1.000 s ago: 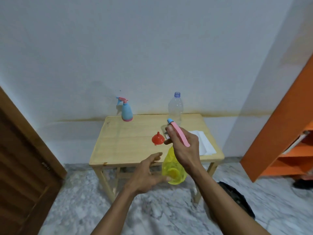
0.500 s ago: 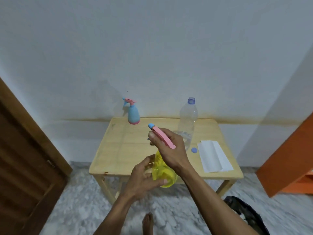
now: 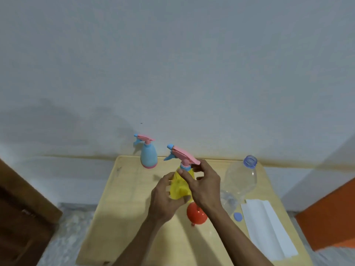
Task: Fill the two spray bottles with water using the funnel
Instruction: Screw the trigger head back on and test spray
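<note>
Right hand (image 3: 206, 186) pinches the pink trigger head (image 3: 185, 156) of the yellow spray bottle (image 3: 179, 187), thumb at the collar and a finger over the rear of the head; the remaining fingers hang loosely curled. Left hand (image 3: 165, 196) wraps the bottle's body from the left side, fingers curled round it, holding it above the wooden table (image 3: 124, 204). Bottle's long axis runs near upright w/ a slight tilt, nozzle pointing left and away from the person. Both hands are on it, so neither needs to reach; the right sits at the top, where the head joins the neck, and the left at the base. Judging by this grip, the coming move is probably a twist of the head off the neck, right hand turning, left bracing, approx. along that upright axis.

Just below and beside the right wrist lies the red funnel (image 3: 196, 215) on the table, nearer the right hand. Further right stands a clear water bottle (image 3: 241, 178), uncapped, its blue cap (image 3: 237, 216) lying near a folded white paper (image 3: 267, 227). Whether much water is in it can't be told. The second spray bottle (image 3: 148, 156), blue w/ pink head on, stands at the table's far edge by the wall, well apart from both hands.
</note>
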The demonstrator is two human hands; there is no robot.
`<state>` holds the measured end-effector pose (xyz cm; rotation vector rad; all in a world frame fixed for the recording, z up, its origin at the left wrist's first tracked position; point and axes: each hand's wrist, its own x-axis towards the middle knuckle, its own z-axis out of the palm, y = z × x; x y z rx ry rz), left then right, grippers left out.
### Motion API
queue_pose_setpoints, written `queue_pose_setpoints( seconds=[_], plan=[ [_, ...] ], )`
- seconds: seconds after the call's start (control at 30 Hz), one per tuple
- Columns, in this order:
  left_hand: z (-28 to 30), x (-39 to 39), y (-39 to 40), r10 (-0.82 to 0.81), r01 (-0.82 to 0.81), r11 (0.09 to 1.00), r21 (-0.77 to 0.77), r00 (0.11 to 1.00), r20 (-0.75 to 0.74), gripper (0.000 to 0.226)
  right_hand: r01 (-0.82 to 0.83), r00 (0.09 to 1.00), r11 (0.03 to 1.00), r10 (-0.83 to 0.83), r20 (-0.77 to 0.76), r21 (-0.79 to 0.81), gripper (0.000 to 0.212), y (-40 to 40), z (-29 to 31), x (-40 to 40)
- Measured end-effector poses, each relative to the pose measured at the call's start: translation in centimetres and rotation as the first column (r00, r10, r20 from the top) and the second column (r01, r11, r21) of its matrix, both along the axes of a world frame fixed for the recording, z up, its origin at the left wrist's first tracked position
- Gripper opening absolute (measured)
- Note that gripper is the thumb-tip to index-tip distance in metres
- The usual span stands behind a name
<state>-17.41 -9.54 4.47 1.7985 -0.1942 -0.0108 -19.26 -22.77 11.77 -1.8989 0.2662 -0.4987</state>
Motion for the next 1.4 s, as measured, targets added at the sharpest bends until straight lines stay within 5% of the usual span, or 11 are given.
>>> queue_pose_setpoints(
  seconds=[0.3,0.57,0.93,1.4],
  plan=[
    [-2.4,12.8,-2.2,-0.080,0.084,0.989,0.119,0.996,-0.038,0.069,0.054,0.995,0.998,-0.053,-0.084,0.013,0.029,-2.1,-3.5,11.5],
    [-6.6,19.4,-4.2,0.006,0.012,0.991,0.131,0.990,-0.139,0.071,0.079,0.985,0.993,-0.065,-0.157,0.086,0.026,-2.9,-7.6,18.2],
    [-8.4,21.8,-4.8,0.030,-0.002,0.992,0.126,0.976,-0.217,0.054,0.073,0.975,0.989,-0.044,-0.216,0.130,0.025,-3.0,-9.9,21.1],
    [-8.7,22.0,-4.2,-0.029,0.075,0.979,0.192,0.973,-0.230,0.073,0.057,0.955,0.998,-0.052,-0.292,0.009,0.040,-3.0,-9.4,19.6]
  ],
)
